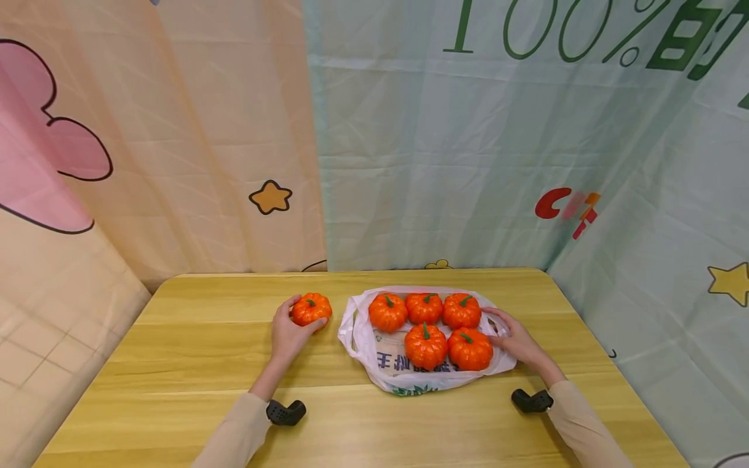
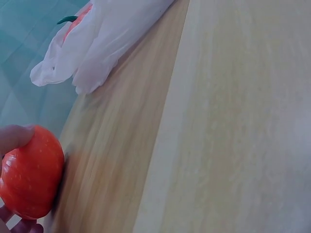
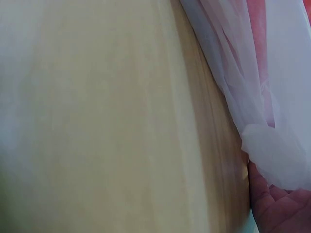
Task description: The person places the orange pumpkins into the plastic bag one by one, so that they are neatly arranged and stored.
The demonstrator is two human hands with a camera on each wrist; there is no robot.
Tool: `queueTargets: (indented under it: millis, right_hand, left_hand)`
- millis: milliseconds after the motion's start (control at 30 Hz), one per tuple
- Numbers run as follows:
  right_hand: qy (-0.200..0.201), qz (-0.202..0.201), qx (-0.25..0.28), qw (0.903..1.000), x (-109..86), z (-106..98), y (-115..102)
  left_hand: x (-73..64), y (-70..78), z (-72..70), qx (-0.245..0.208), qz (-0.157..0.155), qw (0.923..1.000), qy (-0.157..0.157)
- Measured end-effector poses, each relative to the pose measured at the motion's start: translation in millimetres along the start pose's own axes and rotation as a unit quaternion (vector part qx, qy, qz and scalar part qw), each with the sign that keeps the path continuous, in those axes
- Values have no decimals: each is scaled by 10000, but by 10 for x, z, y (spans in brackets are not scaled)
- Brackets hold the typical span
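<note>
At the left of the table, my left hand [image 1: 290, 331] holds a small orange pumpkin [image 1: 312, 309] with a green stem, the thumb on its near side and the fingers round its far side. The left wrist view shows this pumpkin [image 2: 33, 174] at or just above the wood. To its right lies a white plastic bag [image 1: 374, 377], mouth upward, with several like pumpkins [image 1: 425, 346] inside. My right hand [image 1: 515, 338] grips the bag's right rim; in the right wrist view white plastic [image 3: 277, 155] partly hides the fingers.
The wooden table [image 1: 193, 364] has a back edge close to a printed curtain [image 1: 409, 195]. Curtains also hang at both sides. A black wrist device [image 1: 285, 413] is on the left wrist, another black device [image 1: 532, 400] on the right.
</note>
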State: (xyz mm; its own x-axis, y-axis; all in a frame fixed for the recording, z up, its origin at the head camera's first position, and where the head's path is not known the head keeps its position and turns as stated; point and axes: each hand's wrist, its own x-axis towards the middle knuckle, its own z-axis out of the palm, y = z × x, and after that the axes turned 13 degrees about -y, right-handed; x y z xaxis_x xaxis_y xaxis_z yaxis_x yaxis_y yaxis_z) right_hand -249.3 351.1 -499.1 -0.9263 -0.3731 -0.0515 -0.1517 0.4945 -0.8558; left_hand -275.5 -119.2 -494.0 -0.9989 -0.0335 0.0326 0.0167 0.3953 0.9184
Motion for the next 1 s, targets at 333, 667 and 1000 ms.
queueTargets:
  millis: [333, 667, 1000]
  right_hand:
    - [51, -24, -76, 10000, -4, 1, -4]
    - [80, -175, -100, 9998, -20, 0, -23]
    - [33, -166, -133, 9998, -2, -7, -2]
  left_hand:
    - [-34, 26, -69, -50, -41, 9995, -297]
    - [-32, 80, -113, -168, -293, 9980, -534]
    - [-34, 83, -129, -239, -320, 9977, -555]
